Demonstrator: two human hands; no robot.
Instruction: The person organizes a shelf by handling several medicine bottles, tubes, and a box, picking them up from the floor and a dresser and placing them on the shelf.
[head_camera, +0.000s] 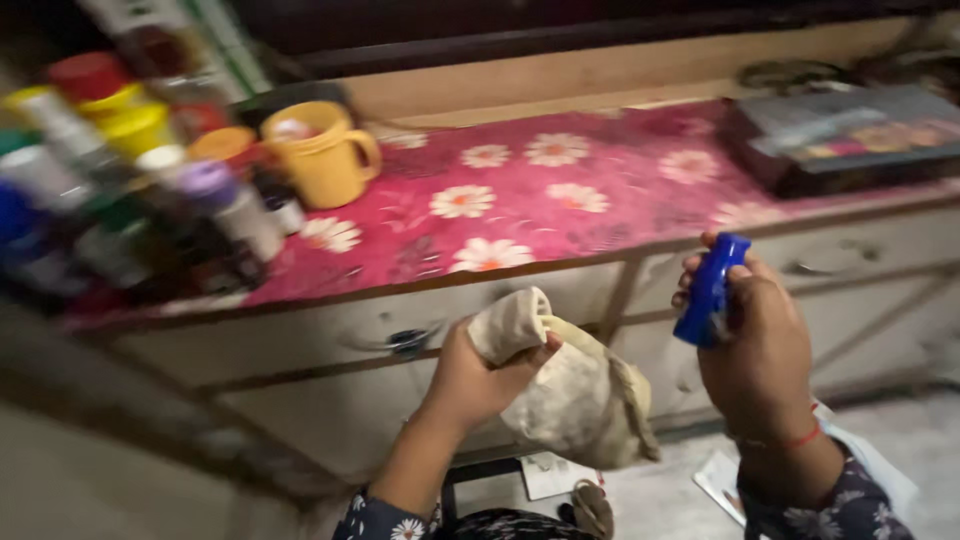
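My left hand (470, 380) grips a bunched beige cloth (575, 395), which hangs down to the right of the fist. My right hand (760, 350) is closed around a small blue bottle (712, 290), held upright at about the same height. Both hands are in front of a low wooden cabinet (330, 330) with drawers, below its top edge. A red thread circles my right wrist.
The cabinet top carries a pink cloth with white flowers (520, 200). At its left stand a yellow mug (320, 155) and several jars and bottles (130, 190). A dark flat box (850, 135) lies at the right. Papers (560, 470) lie on the floor below.
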